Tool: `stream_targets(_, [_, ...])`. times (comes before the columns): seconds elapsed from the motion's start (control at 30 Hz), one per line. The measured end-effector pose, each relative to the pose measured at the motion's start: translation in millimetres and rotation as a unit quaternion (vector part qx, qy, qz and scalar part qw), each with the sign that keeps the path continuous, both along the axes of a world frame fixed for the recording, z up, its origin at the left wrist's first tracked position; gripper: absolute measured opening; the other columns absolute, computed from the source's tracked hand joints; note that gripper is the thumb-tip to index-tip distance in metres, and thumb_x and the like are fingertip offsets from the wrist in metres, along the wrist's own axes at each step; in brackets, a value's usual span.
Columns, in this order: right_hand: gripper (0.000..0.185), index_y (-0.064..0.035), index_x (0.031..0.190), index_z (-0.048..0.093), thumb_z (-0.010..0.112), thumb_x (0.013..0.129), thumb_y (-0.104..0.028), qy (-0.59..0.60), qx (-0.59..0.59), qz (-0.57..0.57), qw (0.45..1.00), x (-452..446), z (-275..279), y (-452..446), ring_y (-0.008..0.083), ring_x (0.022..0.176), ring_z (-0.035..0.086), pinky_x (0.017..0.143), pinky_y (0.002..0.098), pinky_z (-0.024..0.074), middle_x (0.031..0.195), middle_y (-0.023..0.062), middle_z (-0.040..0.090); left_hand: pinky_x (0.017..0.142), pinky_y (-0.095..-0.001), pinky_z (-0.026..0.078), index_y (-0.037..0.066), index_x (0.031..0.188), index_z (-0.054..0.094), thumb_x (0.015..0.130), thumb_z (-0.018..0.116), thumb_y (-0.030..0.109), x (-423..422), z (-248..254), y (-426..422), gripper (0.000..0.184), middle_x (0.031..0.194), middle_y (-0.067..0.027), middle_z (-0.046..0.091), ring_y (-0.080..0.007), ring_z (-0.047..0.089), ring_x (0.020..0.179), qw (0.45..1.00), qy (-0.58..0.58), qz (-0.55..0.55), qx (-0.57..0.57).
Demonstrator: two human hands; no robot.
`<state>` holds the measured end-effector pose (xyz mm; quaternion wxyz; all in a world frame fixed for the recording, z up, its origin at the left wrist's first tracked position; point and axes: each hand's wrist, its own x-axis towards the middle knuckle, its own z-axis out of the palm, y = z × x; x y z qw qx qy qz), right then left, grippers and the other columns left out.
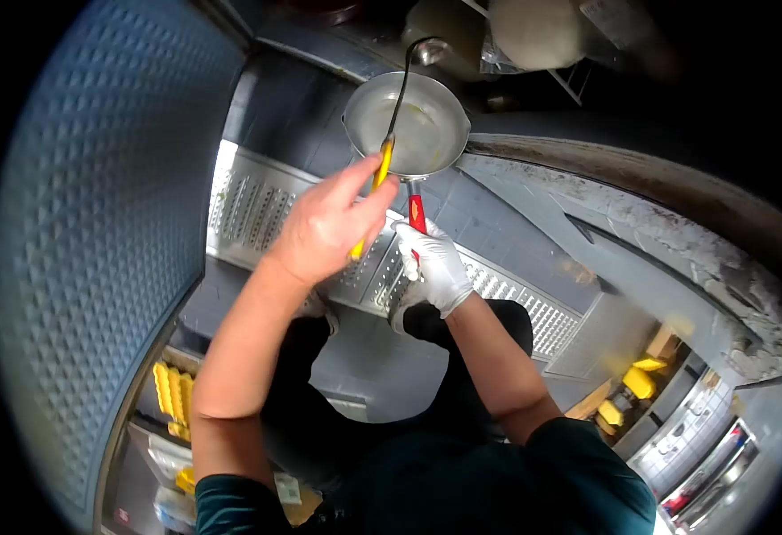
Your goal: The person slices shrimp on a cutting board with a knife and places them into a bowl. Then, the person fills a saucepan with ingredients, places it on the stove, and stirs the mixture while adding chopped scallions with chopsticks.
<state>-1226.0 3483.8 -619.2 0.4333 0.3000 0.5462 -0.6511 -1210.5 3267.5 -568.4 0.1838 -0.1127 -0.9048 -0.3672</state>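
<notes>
A metal pan (435, 143) with a red handle (417, 214) is held out in front of me, a small yellowish patch in its bowl. My right hand (435, 267), in a whitish glove, is wrapped round the red handle. Bare and slightly blurred, my left hand (328, 223) grips the yellow handle (384, 165) of a long utensil. Its thin black shaft (401, 94) crosses above the pan, and a shiny metal end (431, 52) reaches beyond the far rim.
A blue textured panel (123, 196) rises at the left. Perforated metal grating (270, 201) crosses the dark tiled floor below the pan. A worn, stained edge (658, 205) runs along the right. Yellow items (639, 383) sit at the lower right.
</notes>
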Motion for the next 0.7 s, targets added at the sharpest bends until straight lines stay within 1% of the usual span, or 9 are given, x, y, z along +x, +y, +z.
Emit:
stream_targets(0.1, [0.013, -0.0106, 0.106, 0.062, 0.071, 0.1, -0.018, 0.035, -0.024, -0.049, 0.998, -5.0, -45.9, -4.4, 0.0089, 0.046, 0.048, 0.04, 0.0248, 0.0357, 0.068, -0.0016, 0.057, 0.082, -0.0405, 0.062, 0.005, 0.115, 0.07, 0.078, 0.076, 0.002, -56.8, -23.7, 0.2, 0.038, 0.124, -0.0189, 0.066, -0.0344, 0.073, 0.094, 0.998, 0.03, -0.037, -0.029])
stream_targets(0.17, [0.013, -0.0096, 0.107, 0.062, 0.07, 0.099, -0.016, 0.074, -0.066, -0.084, 0.992, -1.2, -73.3, -10.0, 0.0096, 0.046, 0.049, 0.041, 0.0251, 0.0363, 0.071, -0.0005, 0.058, 0.082, -0.0405, 0.061, 0.005, 0.117, 0.068, 0.08, 0.075, 0.002, -96.2, -42.8, 2.1, 0.038, 0.123, -0.0185, 0.066, -0.0356, 0.072, 0.093, 0.994, 0.079, -0.071, -0.009])
stream_targets(0.23, [0.014, -0.0093, 0.109, 0.062, 0.07, 0.1, -0.016, 0.067, -0.052, -0.096, 0.992, -0.1, -73.1, -24.9, 0.0093, 0.047, 0.049, 0.042, 0.0251, 0.037, 0.072, -0.0004, 0.058, 0.084, -0.041, 0.061, 0.005, 0.115, 0.07, 0.085, 0.074, 0.004, -124.3, -47.8, 6.7, 0.031, 0.117, -0.0175, 0.069, -0.0364, 0.072, 0.095, 0.993, 0.083, -0.074, -0.026])
stream_targets(0.3, [0.015, -0.0103, 0.112, 0.064, 0.07, 0.1, -0.017, 0.064, -0.09, -0.127, 0.986, 3.6, -85.3, -34.1, 0.0081, 0.049, 0.052, 0.043, 0.0238, 0.0386, 0.072, -0.0011, 0.059, 0.085, -0.0409, 0.06, 0.004, 0.114, 0.071, 0.086, 0.074, 0.004, -144.0, -54.0, 9.1, 0.028, 0.113, -0.0173, 0.07, -0.0365, 0.071, 0.097, 0.992, 0.089, -0.079, -0.039])
stream_targets(0.37, [0.021, -0.0098, 0.118, 0.062, 0.07, 0.1, -0.018, 0.075, -0.113, -0.17, 0.976, 4.3, -97.4, -44.3, 0.0088, 0.05, 0.053, 0.043, 0.0242, 0.0393, 0.072, -0.0005, 0.059, 0.088, -0.0382, 0.058, 0.003, 0.113, 0.073, 0.09, 0.072, 0.005, -156.1, -56.9, 15.1, 0.023, 0.109, -0.0154, 0.072, -0.0336, 0.072, 0.099, 0.996, 0.053, -0.07, -0.014])
stream_targets(0.43, [0.023, -0.0089, 0.117, 0.058, 0.07, 0.101, -0.02, 0.106, -0.157, -0.182, 0.965, -3.0, -98.5, -44.1, 0.0122, 0.05, 0.055, 0.045, 0.0274, 0.0424, 0.07, 0.0016, 0.06, 0.088, -0.0349, 0.056, 0.001, 0.113, 0.073, 0.092, 0.069, 0.003, -163.0, -53.6, 16.5, 0.021, 0.107, -0.0135, 0.073, -0.0294, 0.073, 0.099, 0.998, 0.04, -0.052, -0.014])
stream_targets(0.47, [0.023, -0.0087, 0.116, 0.057, 0.07, 0.101, -0.021, 0.106, -0.175, -0.189, 0.96, -6.9, -105.2, -42.3, 0.0131, 0.05, 0.055, 0.045, 0.0282, 0.0432, 0.07, 0.0021, 0.061, 0.089, -0.0316, 0.056, 0.0, 0.113, 0.073, 0.095, 0.065, 0.005, -165.6, -53.3, 17.7, 0.02, 0.107, -0.0113, 0.074, -0.0237, 0.074, 0.1, 0.999, 0.014, -0.034, -0.003])
stream_targets(0.57, [0.022, -0.0082, 0.107, 0.056, 0.072, 0.1, -0.022, 0.096, -0.206, -0.189, 0.955, -13.2, -100.3, -38.9, 0.0154, 0.051, 0.057, 0.048, 0.03, 0.0453, 0.069, 0.0035, 0.062, 0.091, -0.03, 0.058, -0.004, 0.113, 0.072, 0.098, 0.063, 0.006, -180.9, -57.5, 19.6, 0.02, 0.108, -0.011, 0.074, -0.0212, 0.074, 0.101, 0.994, -0.055, 0.01, 0.093])
stream_targets(0.7, [0.021, -0.0057, 0.108, 0.058, 0.072, 0.099, -0.019, 0.084, -0.22, -0.19, 0.953, -17.4, -99.3, -28.3, 0.0153, 0.056, 0.06, 0.049, 0.0294, 0.0467, 0.075, 0.0042, 0.064, 0.095, -0.0332, 0.06, -0.01, 0.113, 0.068, 0.1, 0.059, 0.005, -193.2, -51.5, 22.3, 0.022, 0.109, -0.0174, 0.072, -0.0262, 0.074, 0.103, 0.945, -0.124, 0.063, 0.295])
